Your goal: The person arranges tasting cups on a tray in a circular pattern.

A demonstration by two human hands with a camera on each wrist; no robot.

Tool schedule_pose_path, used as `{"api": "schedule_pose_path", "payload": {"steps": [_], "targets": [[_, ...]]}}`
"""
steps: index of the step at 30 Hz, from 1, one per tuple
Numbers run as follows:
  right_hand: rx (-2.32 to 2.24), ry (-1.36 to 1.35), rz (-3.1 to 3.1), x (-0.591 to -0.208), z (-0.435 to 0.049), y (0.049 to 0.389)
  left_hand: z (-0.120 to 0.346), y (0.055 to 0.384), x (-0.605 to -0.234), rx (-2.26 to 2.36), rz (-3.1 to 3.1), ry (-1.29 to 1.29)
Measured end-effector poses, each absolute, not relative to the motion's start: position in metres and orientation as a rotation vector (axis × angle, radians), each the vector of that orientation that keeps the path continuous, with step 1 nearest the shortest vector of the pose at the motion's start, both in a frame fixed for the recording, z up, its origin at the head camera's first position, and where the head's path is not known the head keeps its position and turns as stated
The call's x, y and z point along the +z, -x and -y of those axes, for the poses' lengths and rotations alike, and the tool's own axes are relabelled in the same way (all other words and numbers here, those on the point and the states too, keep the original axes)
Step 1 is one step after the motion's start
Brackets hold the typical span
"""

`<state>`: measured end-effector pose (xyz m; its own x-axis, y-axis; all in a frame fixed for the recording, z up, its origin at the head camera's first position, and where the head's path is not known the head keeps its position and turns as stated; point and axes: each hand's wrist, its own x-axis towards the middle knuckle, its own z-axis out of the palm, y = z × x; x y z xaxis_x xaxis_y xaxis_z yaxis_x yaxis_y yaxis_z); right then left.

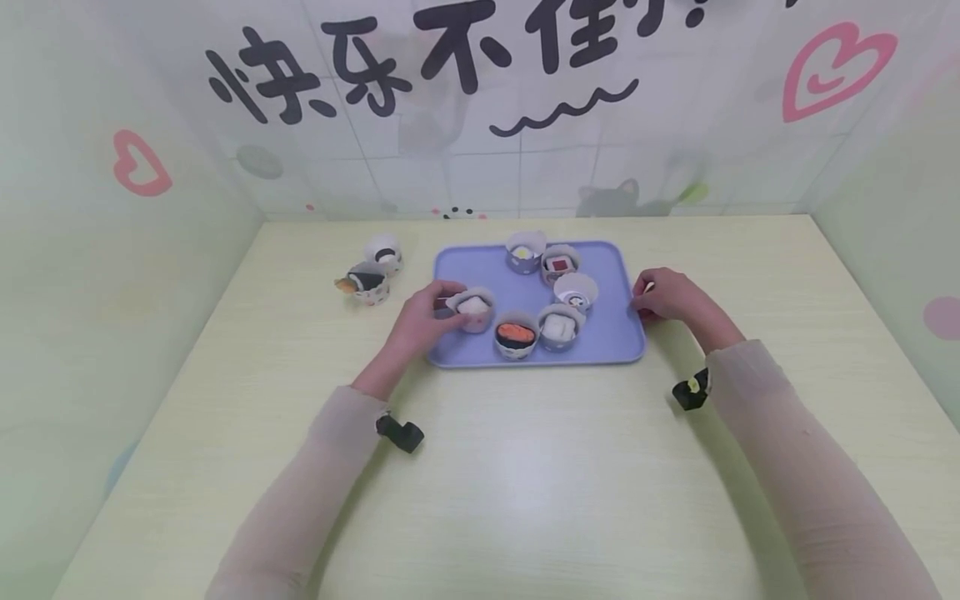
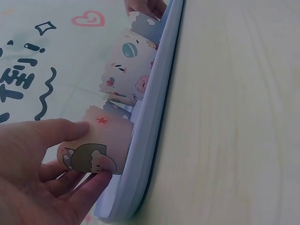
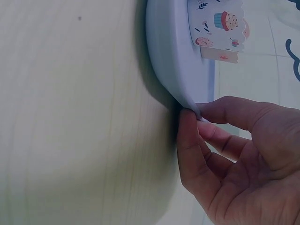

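Observation:
My left hand [image 1: 420,323] grips a pink paper baking cup [image 1: 476,320] with a white piece inside, at the left side of the blue tray [image 1: 480,267]. In the left wrist view, thumb and fingers lie around the printed wall of this cup [image 2: 110,133]. My right hand [image 1: 671,297] pinches the tray's right rim between thumb and fingers; the right wrist view shows that tray rim [image 3: 166,70] up close. Beside the held cup stands a cup with an orange-topped sushi piece [image 1: 515,335], then a cup with a white piece [image 1: 559,330].
Further back on the tray are cups with a white-and-yellow piece [image 1: 524,252], a red-centred piece [image 1: 559,265] and a small printed piece [image 1: 577,295]. Left of the tray, two filled cups [image 1: 370,286] stand on the wooden table [image 1: 510,483]. A printed curtain [image 1: 450,167] hangs behind.

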<state>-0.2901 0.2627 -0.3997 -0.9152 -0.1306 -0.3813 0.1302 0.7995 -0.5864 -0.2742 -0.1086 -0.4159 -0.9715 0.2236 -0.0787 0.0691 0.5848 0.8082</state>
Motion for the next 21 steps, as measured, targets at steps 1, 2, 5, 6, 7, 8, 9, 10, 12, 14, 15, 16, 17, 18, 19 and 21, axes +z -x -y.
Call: {"api": "schedule_pose_path", "payload": {"steps": [1, 2, 5, 6, 7, 8, 9, 10, 12, 14, 15, 16, 17, 18, 19, 21], "targets": [[-0.881, 0.000, -2.581, -0.3996, -0.2626, 0.2901, 0.1075, 0.2740, -0.4166, 1.333, -2.640, -0.253], [-0.876, 0.001, -2.583, -0.3995, -0.2626, 0.2901, 0.1064, 0.2737, -0.4171, 1.330, -2.639, -0.261], [-0.868, 0.003, -2.587, -0.3996, -0.2625, 0.2902, 0.1039, 0.2725, -0.4183, 1.333, -2.637, -0.285], [-0.867, 0.003, -2.588, -0.3995, -0.2625, 0.2902, 0.1032, 0.2720, -0.4184, 1.332, -2.637, -0.295], [-0.867, 0.004, -2.588, -0.3994, -0.2624, 0.2901, 0.1027, 0.2716, -0.4184, 1.334, -2.635, -0.304], [-0.867, 0.004, -2.589, -0.3994, -0.2623, 0.2901, 0.1022, 0.2712, -0.4183, 1.335, -2.631, -0.311], [-0.868, 0.005, -2.590, -0.3993, -0.2623, 0.2900, 0.1017, 0.2708, -0.4182, 1.335, -2.627, -0.321], [-0.867, 0.006, -2.591, -0.3990, -0.2621, 0.2899, 0.1013, 0.2705, -0.4183, 1.334, -2.622, -0.331], [-0.863, 0.009, -2.594, -0.3988, -0.2621, 0.2897, 0.1006, 0.2700, -0.4184, 1.337, -2.613, -0.342], [-0.857, 0.012, -2.598, -0.3987, -0.2621, 0.2896, 0.1003, 0.2696, -0.4185, 1.343, -2.605, -0.341], [-0.852, 0.014, -2.601, -0.3985, -0.2619, 0.2896, 0.1002, 0.2694, -0.4187, 1.341, -2.603, -0.342], [-0.851, 0.015, -2.602, -0.3984, -0.2619, 0.2896, 0.1003, 0.2692, -0.4188, 1.340, -2.601, -0.342], [-0.849, 0.015, -2.603, -0.3985, -0.2619, 0.2897, 0.1003, 0.2688, -0.4186, 1.338, -2.600, -0.340], [-0.849, 0.015, -2.603, -0.3984, -0.2619, 0.2896, 0.1004, 0.2685, -0.4185, 1.335, -2.599, -0.338], [-0.849, 0.014, -2.603, -0.3984, -0.2619, 0.2896, 0.1005, 0.2681, -0.4184, 1.331, -2.598, -0.339], [-0.853, 0.012, -2.600, -0.3982, -0.2618, 0.2895, 0.1006, 0.2673, -0.4179, 1.333, -2.588, -0.341]]}}
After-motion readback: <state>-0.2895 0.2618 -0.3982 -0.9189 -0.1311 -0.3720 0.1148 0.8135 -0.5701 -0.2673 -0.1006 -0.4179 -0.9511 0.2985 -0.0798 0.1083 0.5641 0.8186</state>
